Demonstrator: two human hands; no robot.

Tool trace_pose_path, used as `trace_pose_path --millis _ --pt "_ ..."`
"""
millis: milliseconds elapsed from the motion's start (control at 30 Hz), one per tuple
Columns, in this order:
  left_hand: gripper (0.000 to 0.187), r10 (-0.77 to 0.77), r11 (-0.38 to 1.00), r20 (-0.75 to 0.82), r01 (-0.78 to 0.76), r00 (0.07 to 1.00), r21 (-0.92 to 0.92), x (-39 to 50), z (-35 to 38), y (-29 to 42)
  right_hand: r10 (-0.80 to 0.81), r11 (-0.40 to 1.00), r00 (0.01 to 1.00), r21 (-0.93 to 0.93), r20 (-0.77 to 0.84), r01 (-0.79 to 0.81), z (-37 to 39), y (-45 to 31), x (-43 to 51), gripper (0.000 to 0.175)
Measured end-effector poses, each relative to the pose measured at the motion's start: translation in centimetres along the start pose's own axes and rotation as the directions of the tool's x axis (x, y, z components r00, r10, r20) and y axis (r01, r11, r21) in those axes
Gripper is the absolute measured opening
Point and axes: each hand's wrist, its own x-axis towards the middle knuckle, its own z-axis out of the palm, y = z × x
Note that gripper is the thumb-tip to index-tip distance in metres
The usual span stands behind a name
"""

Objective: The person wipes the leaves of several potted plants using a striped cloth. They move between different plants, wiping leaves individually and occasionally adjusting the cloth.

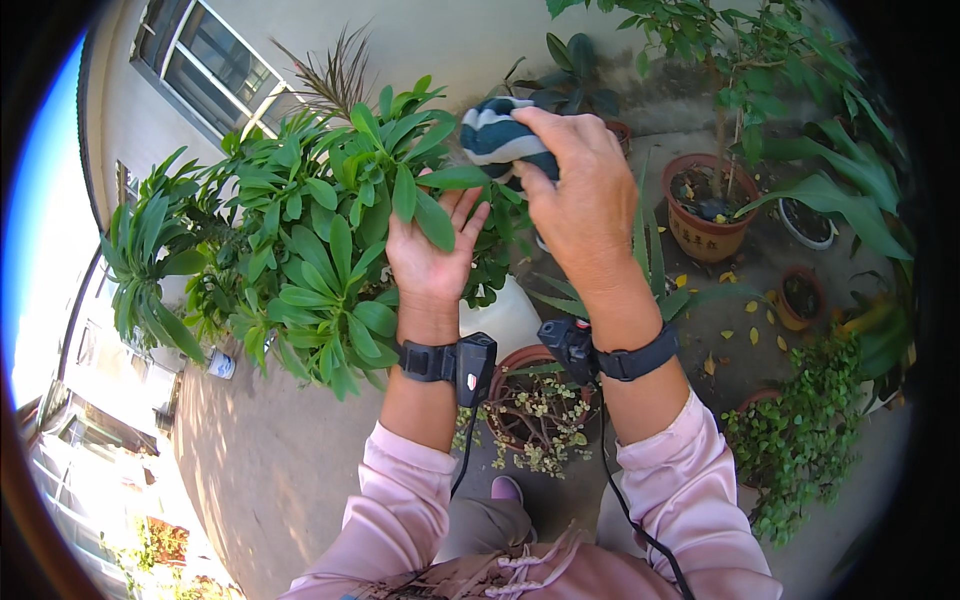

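Observation:
A bunched striped cloth (504,139), dark teal and pale grey, is gripped between the thumb and fingers of my right hand (585,180), above the right edge of a large leafy plant (322,195). Palm up, my left hand (435,244) lies under several of the plant's long green leaves (435,217), its fingers spread and partly hidden behind them. Whether those fingers touch the leaves is hard to tell. The cloth is just above and to the right of my left fingertips. Each wrist wears a black strap with a small device and a cable.
Below my forearms stands a potted succulent (536,420). A white container (499,315) is behind my left wrist. To the right are a terracotta pot with a small tree (705,236), a smaller pot (799,300) and a trailing plant (802,427). A wall (442,37) rises behind.

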Motion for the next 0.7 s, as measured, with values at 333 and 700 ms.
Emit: trace_pose_path --millis 333,700 --pt "0.057 -0.059 0.944 0.086 0.027 0.995 0.327 -0.4 -1.2 0.4 -0.107 0.993 0.818 0.027 0.566 0.111 0.1 -1.6 -5.3 0.023" --pt "0.077 -0.118 0.641 0.170 -0.056 0.978 0.766 -8.8 -2.4 -1.0 0.555 0.464 0.635 0.434 0.537 -0.772 -1.7 0.3 -13.6 0.038"
